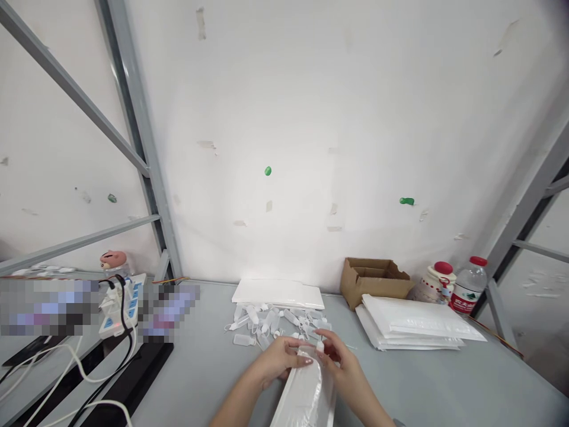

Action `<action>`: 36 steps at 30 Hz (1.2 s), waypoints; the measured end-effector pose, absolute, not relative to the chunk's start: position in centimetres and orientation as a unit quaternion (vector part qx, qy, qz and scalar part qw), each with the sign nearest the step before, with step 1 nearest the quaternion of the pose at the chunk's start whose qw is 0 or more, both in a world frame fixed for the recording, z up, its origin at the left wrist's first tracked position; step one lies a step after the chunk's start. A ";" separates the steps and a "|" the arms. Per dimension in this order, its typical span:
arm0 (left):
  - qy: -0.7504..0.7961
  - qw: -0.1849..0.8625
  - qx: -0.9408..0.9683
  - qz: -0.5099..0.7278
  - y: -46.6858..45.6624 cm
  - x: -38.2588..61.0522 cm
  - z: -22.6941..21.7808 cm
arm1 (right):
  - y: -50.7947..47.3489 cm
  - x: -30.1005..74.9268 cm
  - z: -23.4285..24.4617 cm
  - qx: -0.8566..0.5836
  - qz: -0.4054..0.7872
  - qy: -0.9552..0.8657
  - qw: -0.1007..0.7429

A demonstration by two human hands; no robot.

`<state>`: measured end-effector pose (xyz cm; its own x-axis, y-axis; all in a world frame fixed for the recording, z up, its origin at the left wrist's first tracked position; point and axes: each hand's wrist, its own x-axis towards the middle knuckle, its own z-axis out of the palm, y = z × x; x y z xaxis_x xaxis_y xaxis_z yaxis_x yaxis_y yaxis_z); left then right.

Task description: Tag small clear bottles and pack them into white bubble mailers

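Near edge, centre: white mailer (304, 394), left hand (282, 359) gripping its far end, right hand (339, 358) pinching a small white-capped bottle (320, 346) there; mailer contents can't be seen. Beyond: loose pile of small bottles (267, 322). Right: stacked white mailers (418, 320). Behind those: cardboard box (371, 290), open top, floor hidden; lidded jar (433, 284), contents unclear; red-capped water bottle (469, 287).
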<state>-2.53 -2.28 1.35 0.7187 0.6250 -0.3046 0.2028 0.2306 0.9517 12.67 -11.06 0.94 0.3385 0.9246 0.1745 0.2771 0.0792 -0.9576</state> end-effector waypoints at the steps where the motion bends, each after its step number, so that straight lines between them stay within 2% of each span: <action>1: 0.351 0.701 0.600 0.159 -2.4 -2.3 1.2 | -11.1 12.7 0.9 -0.606 0.310 -0.491 0.544; 8: 0.357 0.680 0.568 0.296 -3.0 -0.8 0.0 | -11.2 13.0 0.9 -0.619 0.386 -0.489 0.478; 16: 0.371 0.657 0.550 0.358 -3.2 -0.1 -0.4 | -11.3 11.5 0.3 -0.663 0.262 -0.590 0.379; 20: 0.379 0.637 0.577 0.343 -2.7 -0.2 -0.9 | -10.4 12.0 1.9 -0.636 0.286 -0.644 0.314; 22: 0.399 0.625 0.591 0.319 -2.4 -0.4 -1.1 | -9.0 12.5 3.8 -0.640 0.261 -0.655 0.307; 24: 0.407 0.627 0.601 0.281 -2.4 -0.5 -1.1 | -6.9 12.6 5.7 -0.651 0.151 -0.679 0.304; 26: 0.392 0.642 0.615 0.236 -2.7 -0.7 -1.0 | -4.3 12.0 6.6 -0.621 0.021 -0.749 0.228; 27: 0.382 0.647 0.623 0.216 -2.9 -0.7 -0.9 | -3.1 11.5 6.7 -0.577 -0.016 -0.798 0.172; 30: 0.373 0.646 0.640 0.184 -3.6 -0.7 -0.5 | 0.0 9.4 5.2 -0.495 -0.002 -0.862 0.110; 36: 0.283 0.697 0.620 0.222 -3.5 -0.5 0.1 | 2.3 6.9 2.0 -0.460 -0.006 -0.883 0.090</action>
<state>-0.53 -3.53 0.11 0.7410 0.6610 -0.1184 0.0410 0.1314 0.9905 6.93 2.30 1.97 -0.5611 0.8113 0.1641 0.8133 0.5772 -0.0727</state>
